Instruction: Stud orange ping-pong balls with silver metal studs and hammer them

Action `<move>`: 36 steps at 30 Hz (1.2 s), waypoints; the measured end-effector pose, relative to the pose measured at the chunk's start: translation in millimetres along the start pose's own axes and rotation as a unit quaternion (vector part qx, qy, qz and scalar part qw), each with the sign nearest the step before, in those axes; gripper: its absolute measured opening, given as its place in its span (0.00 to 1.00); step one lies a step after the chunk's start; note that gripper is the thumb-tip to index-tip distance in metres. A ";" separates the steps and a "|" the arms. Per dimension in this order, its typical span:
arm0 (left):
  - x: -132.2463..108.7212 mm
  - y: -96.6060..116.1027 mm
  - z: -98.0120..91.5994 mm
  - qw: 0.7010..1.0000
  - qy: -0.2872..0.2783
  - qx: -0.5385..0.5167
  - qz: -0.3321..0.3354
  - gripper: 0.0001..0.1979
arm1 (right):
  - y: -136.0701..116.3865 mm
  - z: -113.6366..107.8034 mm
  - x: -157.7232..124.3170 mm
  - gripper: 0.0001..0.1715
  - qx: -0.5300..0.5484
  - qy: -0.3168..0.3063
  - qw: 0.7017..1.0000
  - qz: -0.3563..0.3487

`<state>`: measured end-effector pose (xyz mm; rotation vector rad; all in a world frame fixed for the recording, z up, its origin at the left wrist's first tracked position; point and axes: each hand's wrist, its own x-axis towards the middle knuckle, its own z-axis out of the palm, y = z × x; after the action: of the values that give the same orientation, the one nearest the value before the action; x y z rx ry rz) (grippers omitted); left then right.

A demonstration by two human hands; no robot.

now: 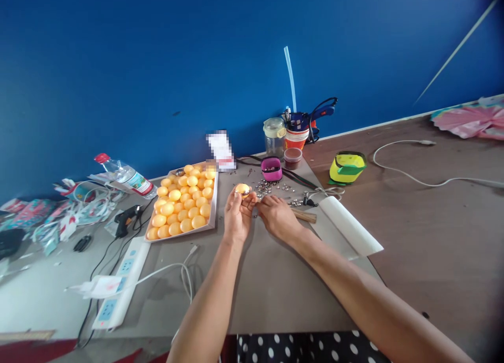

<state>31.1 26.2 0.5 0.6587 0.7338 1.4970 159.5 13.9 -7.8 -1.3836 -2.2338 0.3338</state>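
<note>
"Where's the ball?"

"The small, round, shiny orange ball (pixel 242 188) is up in my left hand (pixel 238 219), above the flat grey table (pixel 268 284). My thumb and fingertips pinch it. It has a dark, shiny bit low down, too tiny for me to name"

"And your right hand?"

"My right hand (pixel 277 215) is just beside the left, fingers curled down. I can't tell if it grips the brown wooden stick (pixel 305 216) that pokes out past it"

"Is the ball heavy?"

"I think it's light, like a hollow plastic shell. It looks smooth, so it might slip, and a hard squeeze could dent it"

"So how do you hold it?"

"Softly, round its fat sides, with just my fingertips. More orange balls (pixel 174 195) sit in the shallow white box (pixel 213 211) on my left"
</note>
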 end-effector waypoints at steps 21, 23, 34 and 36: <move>-0.3 -1.6 -0.7 1.000 -0.007 0.005 0.003 0.14 | -4.9 1.7 -0.5 0.16 -0.140 -0.041 0.989 -0.003; -1.1 -0.8 0.0 1.000 -0.009 0.012 -0.001 0.15 | -3.3 2.3 -0.4 0.15 -0.117 -0.034 0.993 -0.004; -1.7 0.9 0.0 1.000 -0.003 0.009 -0.020 0.18 | 6.7 -0.5 3.1 0.04 0.314 0.093 0.926 0.187; -1.6 0.7 -0.4 1.000 -0.004 0.011 -0.027 0.18 | 4.8 -1.0 4.3 0.03 0.399 0.074 0.890 0.206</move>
<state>30.4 24.5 0.9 0.6571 0.7568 1.4374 162.1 19.9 -8.0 -1.3103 -1.3747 1.1050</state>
